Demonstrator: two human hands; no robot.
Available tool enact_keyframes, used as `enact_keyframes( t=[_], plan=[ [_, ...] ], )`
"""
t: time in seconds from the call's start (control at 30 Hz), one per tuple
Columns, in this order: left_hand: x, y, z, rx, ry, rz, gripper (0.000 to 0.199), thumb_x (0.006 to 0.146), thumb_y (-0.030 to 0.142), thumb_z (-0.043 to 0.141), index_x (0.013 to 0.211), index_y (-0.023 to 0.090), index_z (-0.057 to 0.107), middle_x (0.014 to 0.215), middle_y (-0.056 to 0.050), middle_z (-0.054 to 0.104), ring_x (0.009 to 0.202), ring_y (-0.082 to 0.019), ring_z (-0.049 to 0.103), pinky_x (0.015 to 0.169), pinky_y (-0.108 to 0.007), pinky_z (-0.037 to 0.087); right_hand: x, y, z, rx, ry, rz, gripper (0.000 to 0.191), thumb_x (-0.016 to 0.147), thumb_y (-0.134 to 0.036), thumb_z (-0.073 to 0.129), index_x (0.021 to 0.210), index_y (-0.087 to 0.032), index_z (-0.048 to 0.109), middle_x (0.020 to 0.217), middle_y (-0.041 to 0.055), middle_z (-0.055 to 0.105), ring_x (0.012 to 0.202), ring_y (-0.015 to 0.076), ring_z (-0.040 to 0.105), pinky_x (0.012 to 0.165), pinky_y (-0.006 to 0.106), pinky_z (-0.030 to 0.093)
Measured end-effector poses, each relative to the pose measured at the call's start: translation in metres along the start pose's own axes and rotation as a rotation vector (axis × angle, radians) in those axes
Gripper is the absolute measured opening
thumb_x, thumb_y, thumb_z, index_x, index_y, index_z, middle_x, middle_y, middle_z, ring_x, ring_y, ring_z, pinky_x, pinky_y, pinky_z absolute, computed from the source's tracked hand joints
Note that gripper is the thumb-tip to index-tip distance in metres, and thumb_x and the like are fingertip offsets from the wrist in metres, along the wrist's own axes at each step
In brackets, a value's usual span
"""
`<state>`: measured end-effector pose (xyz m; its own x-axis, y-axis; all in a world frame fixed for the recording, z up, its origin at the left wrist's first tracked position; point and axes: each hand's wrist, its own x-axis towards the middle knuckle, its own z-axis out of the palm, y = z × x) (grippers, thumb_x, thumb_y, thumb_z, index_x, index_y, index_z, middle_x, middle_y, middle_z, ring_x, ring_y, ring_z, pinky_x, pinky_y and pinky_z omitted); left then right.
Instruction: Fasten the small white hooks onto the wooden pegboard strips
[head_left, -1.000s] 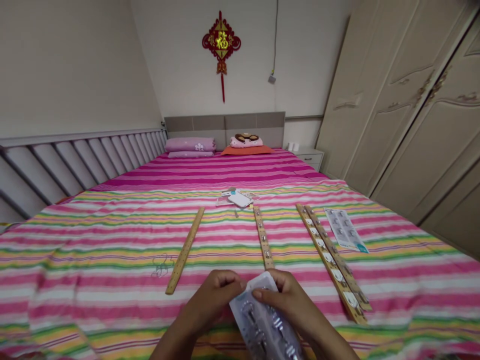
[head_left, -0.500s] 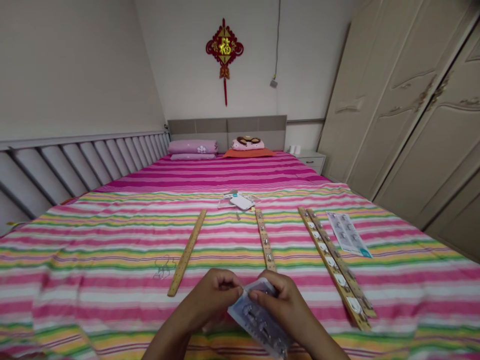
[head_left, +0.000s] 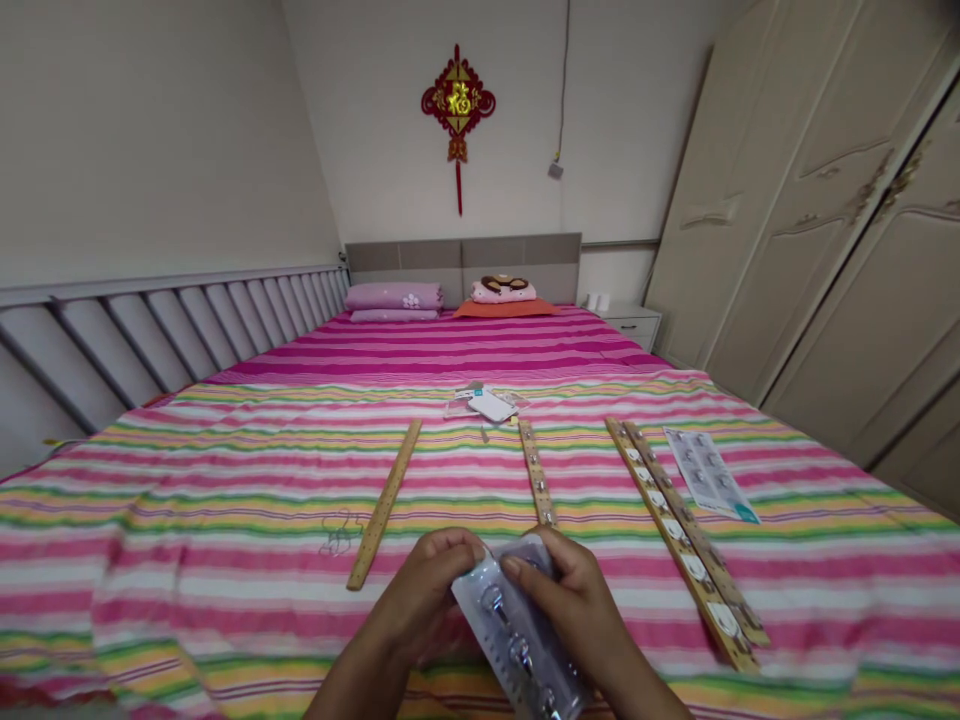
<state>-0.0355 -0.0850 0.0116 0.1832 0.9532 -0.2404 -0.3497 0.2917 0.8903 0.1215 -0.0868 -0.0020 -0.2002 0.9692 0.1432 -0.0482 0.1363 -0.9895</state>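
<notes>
A clear blister pack (head_left: 499,630) of shiny metal pieces, possibly hooks, is tilted in front of me at the bottom middle. My left hand (head_left: 431,580) pinches its upper left corner between thumb and fingers. On the other side my right hand (head_left: 577,595) grips the upper right edge, thumb on the front face. Just beyond my hands lies a wooden strip (head_left: 537,475) with small metal pieces along it, its near end hidden behind the right hand. To the left rests a bare wooden strip (head_left: 382,510) with small holes.
At right lie two wooden strips, one bearing white discs (head_left: 673,529), beside another blister pack (head_left: 709,473). Torn packaging (head_left: 491,404) sits mid-bed, and a tangled thin wire (head_left: 337,532) lies left. Folded bedding (head_left: 394,297) is at the headboard; a wardrobe (head_left: 810,220) stands right.
The blister pack has turned so its front shows more clearly, with both hands still on it. The whole view has shifted slightly, moving the scene rightward.
</notes>
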Motion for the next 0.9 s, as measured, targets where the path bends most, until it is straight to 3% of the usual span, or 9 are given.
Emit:
enact_keyframes(
  t=[0.17, 0.27, 0.47, 0.6, 0.73, 0.9],
  plan=[
    [0.002, -0.003, -0.006, -0.134, -0.030, -0.060, 0.015, 0.054, 0.019, 0.069, 0.049, 0.011, 0.058, 0.044, 0.004, 0.048, 0.044, -0.006, 0.042, 0.045, -0.018, 0.034, 0.001, -0.002, -0.004, -0.025, -0.069, -0.145, 0.016, 0.076, -0.032, 0.062, 0.070, -0.017, 0.061, 0.065, -0.0004, 0.055, 0.062, 0.0150, 0.050, 0.057, 0.024, 0.039],
    [0.000, -0.003, -0.012, -0.151, -0.016, -0.060, 0.016, 0.058, 0.022, 0.071, 0.055, 0.012, 0.060, 0.050, 0.004, 0.050, 0.047, -0.006, 0.045, 0.048, -0.018, 0.038, 0.003, -0.002, -0.008, -0.018, 0.000, -0.165, 0.014, 0.076, -0.032, 0.063, 0.072, -0.018, 0.062, 0.069, 0.0009, 0.058, 0.065, 0.0161, 0.052, 0.059, 0.025, 0.040],
    [-0.010, 0.012, -0.018, 0.189, 0.142, 0.203, 0.029, 0.068, 0.039, 0.068, 0.087, 0.018, 0.068, 0.083, -0.004, 0.066, 0.077, -0.016, 0.058, 0.057, -0.019, 0.044, 0.009, 0.003, -0.003, 0.084, 0.177, -0.062, 0.021, 0.072, -0.037, 0.067, 0.073, -0.017, 0.063, 0.064, -0.0002, 0.057, 0.059, 0.0152, 0.050, 0.055, 0.025, 0.041],
    [-0.007, 0.005, -0.012, 0.264, 0.066, 0.209, 0.036, 0.071, 0.039, 0.066, 0.102, 0.020, 0.063, 0.097, -0.005, 0.065, 0.089, -0.019, 0.057, 0.071, -0.027, 0.048, 0.016, 0.017, 0.007, 0.241, 0.211, -0.010, 0.021, 0.071, -0.038, 0.068, 0.077, -0.018, 0.063, 0.066, -0.0005, 0.059, 0.060, 0.0151, 0.052, 0.056, 0.025, 0.043],
    [0.006, -0.008, -0.006, 0.256, 0.098, 0.256, 0.031, 0.079, 0.045, 0.054, 0.094, 0.018, 0.061, 0.087, -0.003, 0.063, 0.080, -0.016, 0.056, 0.070, -0.025, 0.046, 0.021, 0.026, 0.014, 0.244, 0.239, -0.038, 0.020, 0.072, -0.037, 0.068, 0.079, -0.019, 0.064, 0.069, 0.0001, 0.061, 0.064, 0.0162, 0.053, 0.059, 0.027, 0.044],
    [0.017, -0.008, -0.004, 0.509, 0.172, 0.487, 0.028, 0.082, 0.044, 0.048, 0.072, 0.018, 0.056, 0.065, 0.002, 0.050, 0.064, -0.013, 0.047, 0.060, -0.022, 0.038, 0.023, 0.020, 0.005, 0.020, 0.101, -0.175, 0.017, 0.077, -0.033, 0.063, 0.069, -0.018, 0.063, 0.072, 0.0023, 0.061, 0.070, 0.0173, 0.054, 0.064, 0.027, 0.042]
  ],
)
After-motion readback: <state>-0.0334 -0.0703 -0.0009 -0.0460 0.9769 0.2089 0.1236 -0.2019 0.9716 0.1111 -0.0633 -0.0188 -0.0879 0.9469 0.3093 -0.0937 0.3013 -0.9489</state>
